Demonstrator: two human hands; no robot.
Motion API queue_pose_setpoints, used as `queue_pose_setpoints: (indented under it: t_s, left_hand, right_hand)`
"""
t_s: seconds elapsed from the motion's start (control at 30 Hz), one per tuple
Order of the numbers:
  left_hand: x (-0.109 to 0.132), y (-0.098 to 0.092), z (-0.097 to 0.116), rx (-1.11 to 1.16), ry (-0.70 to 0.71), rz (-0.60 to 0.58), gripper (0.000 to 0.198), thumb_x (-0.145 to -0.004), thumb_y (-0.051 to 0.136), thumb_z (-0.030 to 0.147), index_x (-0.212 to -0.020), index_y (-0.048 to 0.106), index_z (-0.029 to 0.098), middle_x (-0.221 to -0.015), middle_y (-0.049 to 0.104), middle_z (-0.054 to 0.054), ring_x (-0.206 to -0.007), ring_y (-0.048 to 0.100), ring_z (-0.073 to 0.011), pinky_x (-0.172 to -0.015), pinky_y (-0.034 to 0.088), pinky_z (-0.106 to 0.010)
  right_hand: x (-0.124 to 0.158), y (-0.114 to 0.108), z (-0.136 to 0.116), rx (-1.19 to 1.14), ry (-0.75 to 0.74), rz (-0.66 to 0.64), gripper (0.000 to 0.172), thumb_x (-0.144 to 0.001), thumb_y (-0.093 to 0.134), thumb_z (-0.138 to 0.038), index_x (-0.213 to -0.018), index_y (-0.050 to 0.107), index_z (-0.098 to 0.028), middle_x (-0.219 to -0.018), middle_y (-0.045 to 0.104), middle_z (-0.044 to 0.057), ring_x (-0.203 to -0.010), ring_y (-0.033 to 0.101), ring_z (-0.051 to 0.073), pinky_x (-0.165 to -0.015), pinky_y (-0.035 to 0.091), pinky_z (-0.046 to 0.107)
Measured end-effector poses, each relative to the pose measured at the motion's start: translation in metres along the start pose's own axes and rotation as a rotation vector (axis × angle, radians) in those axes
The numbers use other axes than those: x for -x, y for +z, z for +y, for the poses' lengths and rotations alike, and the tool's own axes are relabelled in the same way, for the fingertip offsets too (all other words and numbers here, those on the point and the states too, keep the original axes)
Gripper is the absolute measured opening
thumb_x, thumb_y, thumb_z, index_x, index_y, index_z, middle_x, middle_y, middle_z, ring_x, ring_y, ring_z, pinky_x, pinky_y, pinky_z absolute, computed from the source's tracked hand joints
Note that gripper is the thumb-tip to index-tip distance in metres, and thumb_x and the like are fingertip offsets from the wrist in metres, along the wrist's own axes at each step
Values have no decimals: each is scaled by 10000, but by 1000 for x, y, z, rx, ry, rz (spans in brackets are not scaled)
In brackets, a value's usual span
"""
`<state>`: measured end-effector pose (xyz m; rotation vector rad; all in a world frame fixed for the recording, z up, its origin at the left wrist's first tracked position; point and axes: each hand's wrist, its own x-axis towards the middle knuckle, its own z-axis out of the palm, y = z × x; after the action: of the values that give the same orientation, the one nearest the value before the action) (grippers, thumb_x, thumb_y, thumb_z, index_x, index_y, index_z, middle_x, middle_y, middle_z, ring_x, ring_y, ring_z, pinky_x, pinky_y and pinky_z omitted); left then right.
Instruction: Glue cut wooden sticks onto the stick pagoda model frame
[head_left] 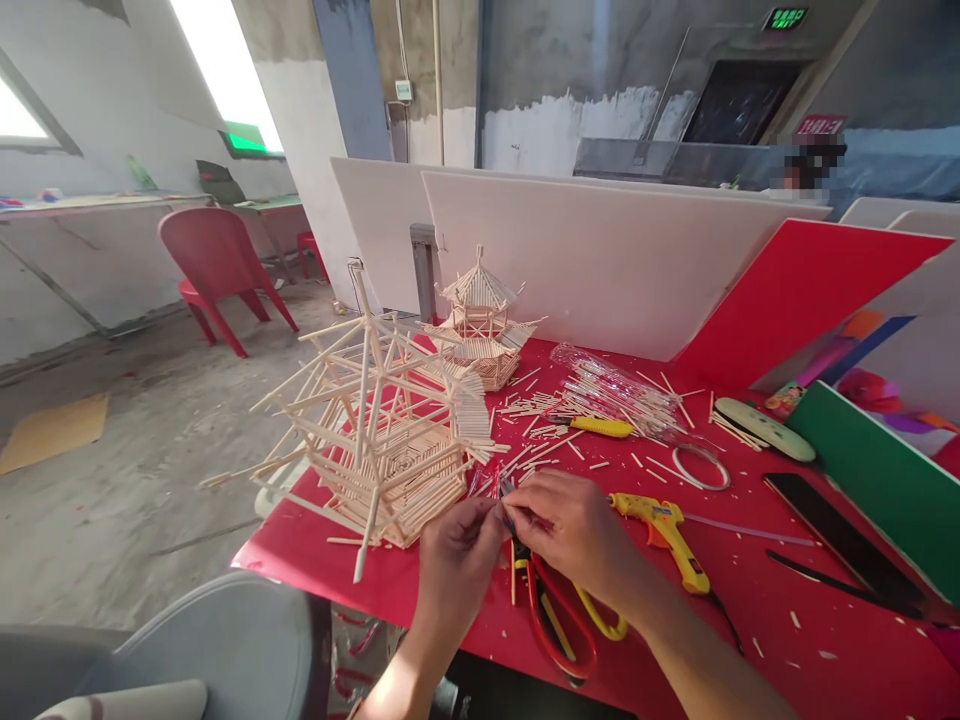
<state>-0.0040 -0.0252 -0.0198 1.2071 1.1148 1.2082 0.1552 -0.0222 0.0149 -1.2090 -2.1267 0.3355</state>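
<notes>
My left hand [457, 545] and my right hand [574, 520] meet at the front of the red-covered table [360, 580]. Both are closed, fingertips pinched together around something too small or hidden to make out. Beneath them lie pliers with red and yellow handles [564, 640], their jaws partly covered by my fingers. To the left of my hands stands an open pagoda-like frame of thin wooden sticks [371, 430], with slatted roofing on its right side. A yellow hot glue gun [671, 540] rests just right of my right hand.
Behind the frame stands a smaller stick pagoda [480, 320]. A yellow utility knife [592, 427] lies among loose sticks and a plastic bag of sticks [622, 390]. Farther right are a tape ring [701, 467], a black phone-like slab [840, 540] and a green board [885, 480]. A grey stool [217, 640] stands front left.
</notes>
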Motion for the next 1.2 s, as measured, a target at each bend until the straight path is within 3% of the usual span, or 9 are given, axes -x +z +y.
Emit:
queue_pose_setpoints:
  t_s: [0.2, 0.4, 0.53, 0.67, 1.0, 1.2]
  left_hand:
    - [2, 7, 0, 116, -20, 151, 281, -791, 706, 431, -781, 771, 158, -519, 574, 2, -475, 469, -120, -462, 401, -229]
    - [4, 9, 4, 146, 6, 144, 271, -777, 736, 410, -886, 799, 170, -562, 593, -12, -549, 535, -149, -487, 432, -235]
    - [5, 9, 4, 198, -14, 122, 256, -786, 739, 389, -881, 793, 158, -560, 617, -14, -498, 521, -122, -459, 416, -223]
    - [5, 10, 5, 241, -45, 130, 254, -793, 735, 390, -887, 780, 159, -664, 701, -53, -498, 576, -130, -448, 436, -226]
    - [5, 11, 10, 61, 91, 122, 232, -828, 690, 384, -832, 782, 171, -638, 706, -55, -506, 597, -150, -493, 489, -247]
    - [7, 10, 10, 161, 21, 102, 224, -831, 696, 365, -841, 770, 155, -611, 685, -35, -507, 593, -134, -491, 470, -230]
  right_hand:
    - [7, 13, -12, 269, -131, 106, 305, -954, 468, -129, -1198, 650, -155, -908, 683, 94, -848, 592, 212, -714, 533, 340]
    - [11, 9, -21, 394, -88, 83, 431, -943, 497, -156, -1370, 559, -153, -872, 642, 108, -838, 539, 241, -651, 501, 362]
    - [7, -6, -14, 146, -82, 31, 372, -967, 490, -184, -1317, 614, -214, -896, 644, 79, -868, 550, 213, -725, 512, 349]
    - [-5, -23, -3, -135, 11, -13, 251, -986, 513, -248, -1136, 714, -247, -890, 665, 36, -860, 592, 163, -790, 511, 312]
    - [-31, -34, -1, -74, -47, -160, 184, -967, 563, -245, -937, 744, -229, -842, 687, 16, -827, 620, 141, -755, 495, 263]
    - [-27, -28, -3, -62, -44, -152, 162, -962, 552, -188, -873, 688, -187, -842, 664, 31, -816, 601, 152, -745, 481, 277]
